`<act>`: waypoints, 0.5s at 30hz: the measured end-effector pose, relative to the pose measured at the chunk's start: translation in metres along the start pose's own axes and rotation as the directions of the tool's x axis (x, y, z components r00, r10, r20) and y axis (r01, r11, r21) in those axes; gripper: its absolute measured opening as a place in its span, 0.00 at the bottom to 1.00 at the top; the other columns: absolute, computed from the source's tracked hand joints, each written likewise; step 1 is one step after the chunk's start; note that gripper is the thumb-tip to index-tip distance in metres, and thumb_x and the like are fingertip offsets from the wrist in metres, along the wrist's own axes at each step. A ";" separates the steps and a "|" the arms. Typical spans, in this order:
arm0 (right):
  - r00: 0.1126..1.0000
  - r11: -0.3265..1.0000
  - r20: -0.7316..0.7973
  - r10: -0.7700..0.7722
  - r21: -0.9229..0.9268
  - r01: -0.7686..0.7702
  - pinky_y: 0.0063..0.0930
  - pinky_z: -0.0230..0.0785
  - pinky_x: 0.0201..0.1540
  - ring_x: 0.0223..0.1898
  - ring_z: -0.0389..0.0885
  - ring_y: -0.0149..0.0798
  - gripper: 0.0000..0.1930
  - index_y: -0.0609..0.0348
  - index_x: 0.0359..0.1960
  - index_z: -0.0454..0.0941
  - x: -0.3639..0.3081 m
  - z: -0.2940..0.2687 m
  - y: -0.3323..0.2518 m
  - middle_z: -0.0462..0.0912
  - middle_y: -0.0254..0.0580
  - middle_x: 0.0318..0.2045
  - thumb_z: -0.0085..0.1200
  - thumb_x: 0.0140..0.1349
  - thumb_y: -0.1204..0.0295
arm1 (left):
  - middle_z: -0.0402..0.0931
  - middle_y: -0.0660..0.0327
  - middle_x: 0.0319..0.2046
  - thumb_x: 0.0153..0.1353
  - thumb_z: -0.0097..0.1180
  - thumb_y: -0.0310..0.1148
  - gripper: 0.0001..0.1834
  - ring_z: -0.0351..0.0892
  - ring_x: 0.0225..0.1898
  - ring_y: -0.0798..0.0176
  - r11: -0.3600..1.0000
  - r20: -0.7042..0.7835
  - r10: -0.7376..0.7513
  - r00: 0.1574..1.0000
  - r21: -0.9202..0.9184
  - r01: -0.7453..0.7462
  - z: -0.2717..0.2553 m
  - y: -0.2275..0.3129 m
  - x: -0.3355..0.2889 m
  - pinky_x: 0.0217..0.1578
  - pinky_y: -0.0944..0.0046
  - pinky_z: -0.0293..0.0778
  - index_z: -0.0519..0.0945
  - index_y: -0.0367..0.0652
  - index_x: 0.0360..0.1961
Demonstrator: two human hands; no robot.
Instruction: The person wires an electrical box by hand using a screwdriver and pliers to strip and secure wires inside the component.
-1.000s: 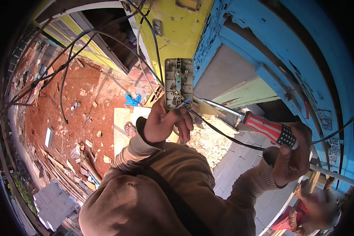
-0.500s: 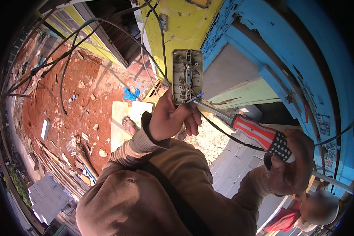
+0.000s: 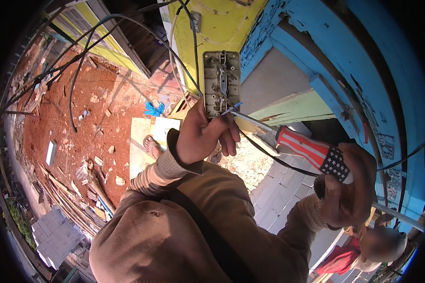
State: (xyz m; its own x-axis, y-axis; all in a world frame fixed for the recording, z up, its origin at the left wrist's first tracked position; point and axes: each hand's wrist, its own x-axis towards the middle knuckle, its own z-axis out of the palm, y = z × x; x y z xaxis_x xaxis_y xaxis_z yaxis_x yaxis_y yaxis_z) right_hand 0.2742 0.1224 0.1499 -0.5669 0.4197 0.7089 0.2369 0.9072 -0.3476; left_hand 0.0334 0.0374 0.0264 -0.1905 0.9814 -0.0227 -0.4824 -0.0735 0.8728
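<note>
A grey rectangular electrical box base (image 3: 208, 85) with metal strips and screws inside stands upright near the top middle. My left hand (image 3: 204, 137) grips its lower end, thumb and fingers closed around it. Short stripped wire ends with blue insulation (image 3: 233, 108) cross the box's lower edge by my thumb. In my right hand (image 3: 356, 191) is a screwdriver (image 3: 308, 150) with a red-and-white striped handle and a dark, star-patterned butt. Its shaft points left to the lower part of the box; the tip is hidden at the wires and fingers.
Black cables (image 3: 127, 21) loop across the upper left, and one runs beneath the screwdriver. A yellow wall (image 3: 217, 28) and blue boards (image 3: 316, 42) rise ahead. Rubble covers the red soil (image 3: 89, 127) below. Another person (image 3: 340, 257) in red is at lower right, beside a metal rail (image 3: 399, 216).
The box and both hands sit slightly higher in the picture, and the whole view has shifted a little. Both grips stay the same, with the screwdriver still against the box's lower part.
</note>
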 end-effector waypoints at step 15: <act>1.000 0.996 -0.017 0.000 -0.084 -0.002 0.32 0.78 0.38 0.39 0.83 0.49 0.20 0.71 0.44 0.80 0.004 0.002 -0.008 0.83 0.57 0.39 0.69 0.52 0.70 | 0.79 0.51 0.26 0.69 0.37 0.23 0.12 0.81 0.19 0.61 0.999 -0.012 0.029 1.000 0.019 -0.029 -0.002 -0.006 0.001 0.17 0.67 0.78 0.61 0.35 0.52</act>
State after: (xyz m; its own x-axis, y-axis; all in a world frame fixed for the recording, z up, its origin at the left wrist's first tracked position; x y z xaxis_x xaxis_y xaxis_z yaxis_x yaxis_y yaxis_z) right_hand 0.2687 0.1168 0.1539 -0.5536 0.4203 0.7190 0.3030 0.9058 -0.2962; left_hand 0.0345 0.0388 0.0202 -0.2147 0.9767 -0.0034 -0.4604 -0.0981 0.8822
